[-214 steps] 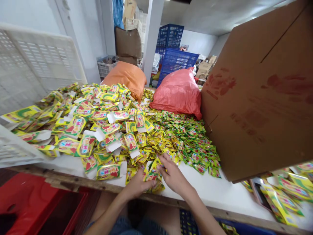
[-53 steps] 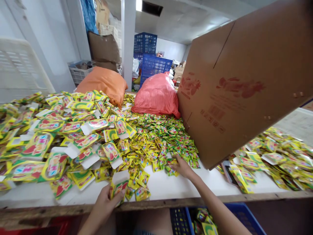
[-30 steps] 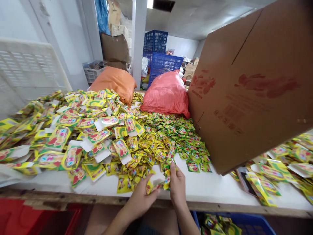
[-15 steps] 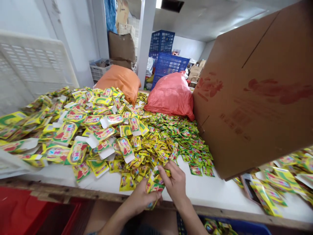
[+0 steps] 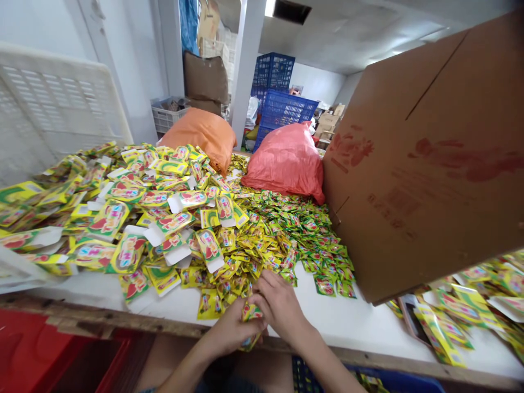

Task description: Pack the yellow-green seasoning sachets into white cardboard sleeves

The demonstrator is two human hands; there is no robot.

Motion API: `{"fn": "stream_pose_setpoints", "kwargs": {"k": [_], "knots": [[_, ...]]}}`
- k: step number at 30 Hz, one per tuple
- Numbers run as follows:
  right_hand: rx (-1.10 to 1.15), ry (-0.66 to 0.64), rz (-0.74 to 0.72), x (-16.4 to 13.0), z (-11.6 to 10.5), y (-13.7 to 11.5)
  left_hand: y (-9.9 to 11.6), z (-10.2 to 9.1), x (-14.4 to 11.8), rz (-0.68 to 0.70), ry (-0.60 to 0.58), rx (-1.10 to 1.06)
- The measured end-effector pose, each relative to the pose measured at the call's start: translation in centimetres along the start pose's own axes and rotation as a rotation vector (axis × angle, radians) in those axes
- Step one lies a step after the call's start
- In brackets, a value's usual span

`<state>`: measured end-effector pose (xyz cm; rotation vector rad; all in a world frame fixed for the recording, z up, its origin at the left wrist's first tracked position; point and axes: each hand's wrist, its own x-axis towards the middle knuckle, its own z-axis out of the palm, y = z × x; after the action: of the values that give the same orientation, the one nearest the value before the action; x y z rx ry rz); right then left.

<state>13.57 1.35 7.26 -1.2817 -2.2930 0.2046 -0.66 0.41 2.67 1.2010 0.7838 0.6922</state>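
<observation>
At the near edge of the white-topped bench [image 5: 368, 322] the left hand [image 5: 231, 330] and the right hand [image 5: 278, 305] meet, both curled closed around a small bundle of yellow-and-green foil sachets [image 5: 250, 314]; only the top sachet and a lower corner of the bundle peeking out under the left hand show between the fingers, so how many are gathered cannot be told. The bundle sits between the two palms, just above the bench's wooden front rail [image 5: 123, 322]. Its long axis seems to run from low on the left-hand side up toward the right hand's fingertips, tilted rather than flat, printed face toward the camera. Judging by how things lie, the gathering is at an early stage: directly beyond the hands spreads a wide loose heap of the same small sachets [image 5: 286, 234], barely thinned, and to the left of the left hand lies a pile of flat yellow printed cartons with white tabs [image 5: 135, 218], unfolded and unfilled as far as can be seen. To the right of the right hand a large brown cardboard box [image 5: 426, 164] leans over the bench, with more flat cartons [image 5: 458, 311] beyond it. Below the right forearm a blue plastic crate [image 5: 409, 382] holds a few pieces; how full it is cannot be told.
</observation>
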Motion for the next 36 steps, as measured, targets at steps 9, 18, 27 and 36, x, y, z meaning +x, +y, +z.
{"fn": "stream_pose_setpoints", "kwargs": {"k": [9, 18, 27, 36], "knots": [[0.189, 0.169, 0.12, -1.7, 0.3, 0.3, -1.3, -2.4, 1.1, 0.061, 0.061, 0.072], [0.489, 0.094, 0.239, -2.8, 3.1, -1.4, -1.6, -2.9, -0.4, 0.216, 0.212, 0.07], [0.572, 0.29, 0.315, -3.5, 6.0, -1.4, -2.4, -3.4, -2.5, 0.322, 0.367, 0.19], [0.523, 0.359, 0.291, -2.9, 5.4, -2.2, -0.5, -3.5, -2.5, 0.351, 0.414, 0.19]]}}
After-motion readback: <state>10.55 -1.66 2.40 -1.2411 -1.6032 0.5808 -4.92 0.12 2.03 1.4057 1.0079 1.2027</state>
